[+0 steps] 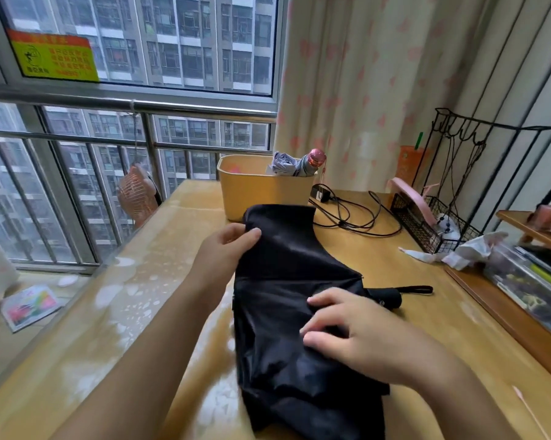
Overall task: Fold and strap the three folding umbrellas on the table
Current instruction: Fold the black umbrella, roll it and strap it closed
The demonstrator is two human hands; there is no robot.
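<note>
Glossy yellow-wood table [134, 300] beside a wide window [147, 42] with a steel railing [188, 110], grey apartment blocks beyond the glass.

Lying on that table between both hands: a black fabric folding umbrella [287, 262], canopy loose, rumpled and not yet strapped.

Left hand [226, 249] at the far upper edge of the cloth, pinching that edge with the thumb on top and the fingers tucked underneath.

Right hand [356, 328] nearer the body, on the middle of the canopy, fingers curled and bunching a fold of cloth against the thumb.

Just beyond the right hand's fingertips, poking out from under the cloth: a stubby black handle [385, 297], and past it a thin black wrist loop [417, 289] flat on the wood.

Past the left hand, away from the body: a pale yellow plastic bin [252, 192], close behind the canopy's far edge; touching or not, cannot tell.

Standing inside it: a grey folded umbrella [295, 166] with a pink cap on top; strapped or not, cannot tell.

Beyond the right hand, right of the bin: a tangled black cable [356, 217] with a small charger.

Farther right: a black wire rack [426, 227] and, in front of it, crumpled white tissue paper [468, 249].

Left of the left hand, off the table's edge: a round pink fan cage [137, 195].

Behind the bin: a cream curtain with pink hearts [347, 90].
</note>
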